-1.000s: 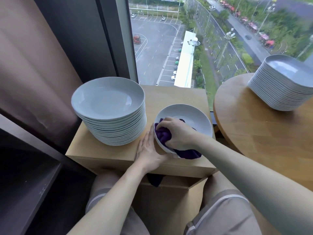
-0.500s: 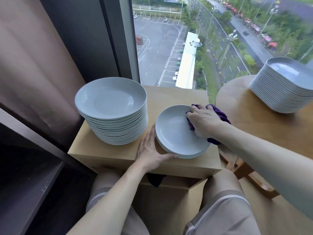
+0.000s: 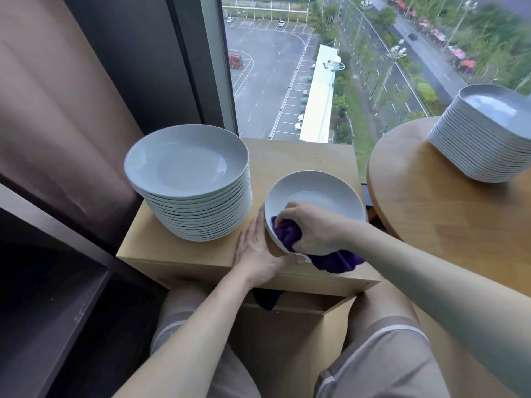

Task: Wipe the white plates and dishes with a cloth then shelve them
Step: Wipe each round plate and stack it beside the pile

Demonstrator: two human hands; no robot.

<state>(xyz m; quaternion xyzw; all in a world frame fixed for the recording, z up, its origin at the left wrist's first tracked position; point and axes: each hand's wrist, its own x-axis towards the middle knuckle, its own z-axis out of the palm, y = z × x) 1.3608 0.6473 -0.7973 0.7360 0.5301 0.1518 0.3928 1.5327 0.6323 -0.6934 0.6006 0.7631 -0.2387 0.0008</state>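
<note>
Plate stack (image 3: 189,182) left of dish (image 3: 321,196)

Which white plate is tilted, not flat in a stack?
The single round plate, propped by the left hand while the right hand holds a purple cloth in it. The round stack and square stack lie flat.

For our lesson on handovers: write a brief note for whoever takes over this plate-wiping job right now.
Left hand: open, flat against the outer side of the tilted plate, steadying it on the wooden cabinet.
Right hand: grips the purple cloth, pressed inside the plate by its near rim.
The stack of round plates sits left on the cabinet; the stack of square dishes is on the round table.
Done: cannot tell which stack is wiped.
Left: finish this plate, wipe the rest, shelve all.
</note>
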